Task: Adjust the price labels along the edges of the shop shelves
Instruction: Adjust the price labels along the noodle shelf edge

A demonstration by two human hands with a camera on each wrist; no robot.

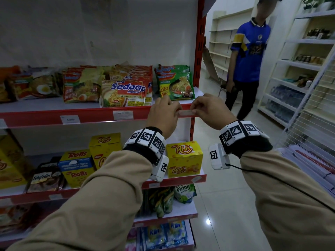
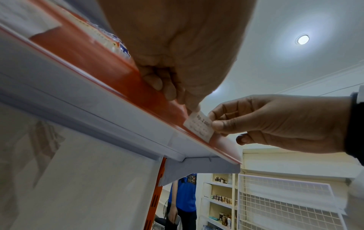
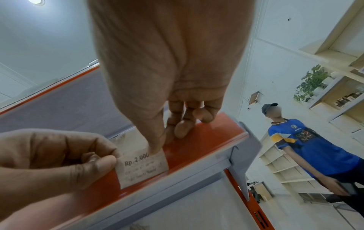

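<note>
A small white price label (image 1: 186,112) reading "Rp. 2.000" sits on the red shelf edge (image 1: 101,116) of the noodle shelf, near its right end. My left hand (image 1: 176,113) pinches the label's left side, and my right hand (image 1: 194,111) pinches its right side. In the left wrist view the label (image 2: 199,126) lies slanted on the strip, with my left hand (image 2: 183,99) touching its upper corner and my right hand (image 2: 214,123) gripping its edge. In the right wrist view my right hand (image 3: 157,147) has its thumb on the label (image 3: 141,166), and my left hand (image 3: 110,160) grips its other end.
Two more labels (image 1: 70,119) (image 1: 123,115) sit further left on the same strip. Noodle packs (image 1: 125,89) stand just behind the edge, and snack boxes (image 1: 184,158) fill the shelf below. A person in a blue shirt (image 1: 248,51) stands in the aisle at right, beside white shelves (image 1: 297,73).
</note>
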